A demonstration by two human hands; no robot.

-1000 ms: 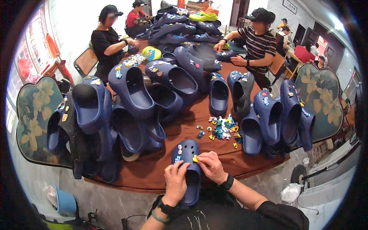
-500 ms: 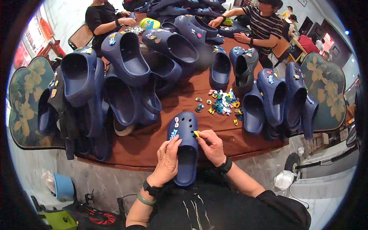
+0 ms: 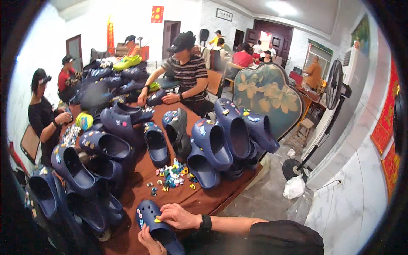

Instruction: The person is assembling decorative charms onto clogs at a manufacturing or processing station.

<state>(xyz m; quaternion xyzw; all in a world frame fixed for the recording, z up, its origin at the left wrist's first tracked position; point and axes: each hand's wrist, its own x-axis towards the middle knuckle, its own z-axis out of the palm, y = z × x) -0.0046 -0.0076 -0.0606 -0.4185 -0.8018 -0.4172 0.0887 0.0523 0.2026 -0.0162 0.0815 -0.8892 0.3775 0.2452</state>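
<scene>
At the table's near edge lies a navy clog (image 3: 146, 209) with round holes in its top and small charms along its left side. My left hand (image 3: 151, 243) grips the clog's left side, fingers curled over it, partly cut by the lower edge of the picture. The fingers of my right hand (image 3: 180, 216) pinch a small yellow charm (image 3: 157, 220) against the right side of the clog's top. Whether the charm sits in a hole cannot be seen. Just beyond is a pile of colourful shoe charms (image 3: 173, 174), with several loose ones beside it.
Navy clogs with charms crowd the left (image 3: 78, 170) and stand in a row on the right (image 3: 211, 142). The brown tablecloth (image 3: 199, 204) covers the table. Across it a person in a striped top (image 3: 187, 70) handles a clog. A fan (image 3: 333, 87) stands at right.
The view has swung up and to the right, showing more of the room. Clog and hands now sit lower and further left in the picture. My hands keep the same hold.
</scene>
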